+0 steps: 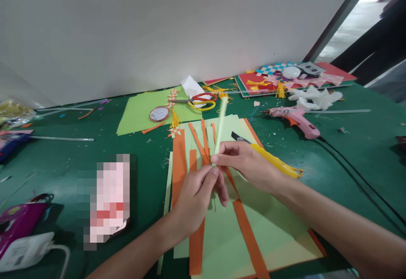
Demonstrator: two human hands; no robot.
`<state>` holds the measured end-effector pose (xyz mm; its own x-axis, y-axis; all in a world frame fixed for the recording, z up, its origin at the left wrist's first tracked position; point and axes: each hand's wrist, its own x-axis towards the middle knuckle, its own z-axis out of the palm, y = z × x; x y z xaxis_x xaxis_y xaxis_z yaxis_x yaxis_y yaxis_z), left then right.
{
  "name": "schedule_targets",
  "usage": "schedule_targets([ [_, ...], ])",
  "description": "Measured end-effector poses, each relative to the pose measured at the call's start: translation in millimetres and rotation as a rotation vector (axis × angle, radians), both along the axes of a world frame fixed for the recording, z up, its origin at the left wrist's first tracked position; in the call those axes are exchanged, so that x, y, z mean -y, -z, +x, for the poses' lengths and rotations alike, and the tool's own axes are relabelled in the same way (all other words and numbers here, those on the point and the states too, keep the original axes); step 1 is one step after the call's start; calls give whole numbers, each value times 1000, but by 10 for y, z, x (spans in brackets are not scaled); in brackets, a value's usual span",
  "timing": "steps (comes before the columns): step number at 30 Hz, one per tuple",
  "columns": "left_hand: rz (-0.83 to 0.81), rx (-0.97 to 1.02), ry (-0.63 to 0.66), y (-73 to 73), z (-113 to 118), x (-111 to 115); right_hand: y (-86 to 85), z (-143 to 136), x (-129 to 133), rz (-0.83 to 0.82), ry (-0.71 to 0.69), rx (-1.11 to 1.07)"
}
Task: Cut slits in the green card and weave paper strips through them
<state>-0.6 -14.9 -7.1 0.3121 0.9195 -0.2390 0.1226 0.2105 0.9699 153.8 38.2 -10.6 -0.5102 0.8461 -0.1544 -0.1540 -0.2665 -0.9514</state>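
A narrow light green paper strip (222, 120) stands nearly upright between my hands, above the sheets. My right hand (249, 162) pinches it low down between thumb and fingers. Just below, my left hand (198, 192) is closed at the strip's lower end, which its fingers hide. Orange paper strips (197, 141) fan out behind and beneath both hands; whether any is also in the left hand is unclear. Under them lie light green paper sheets (269, 232). Beside my right hand, a yellow utility knife (272, 160) lies with its blade out.
Red and yellow scissors (203, 100) and a round tin (159, 113) lie on a green sheet (133, 110). A pink glue gun (294, 118) trails its cord rightward. At left are a blurred phone (111, 198) and a white charger (27, 251). A wall (142, 29) closes the back.
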Motion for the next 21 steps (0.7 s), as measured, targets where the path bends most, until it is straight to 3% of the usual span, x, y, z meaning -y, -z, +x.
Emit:
schedule_targets([
  [7, -13, 13, 0, -8, 2, -6, 10, 16, 4, -1, -90, -37],
  [14, -5, -38, 34, 24, -13, 0, 27, -15, -19, 10, 113, -9],
  [21, -5, -5, 16, 6, -7, 1, 5, 7, -37, 18, 118, -2],
])
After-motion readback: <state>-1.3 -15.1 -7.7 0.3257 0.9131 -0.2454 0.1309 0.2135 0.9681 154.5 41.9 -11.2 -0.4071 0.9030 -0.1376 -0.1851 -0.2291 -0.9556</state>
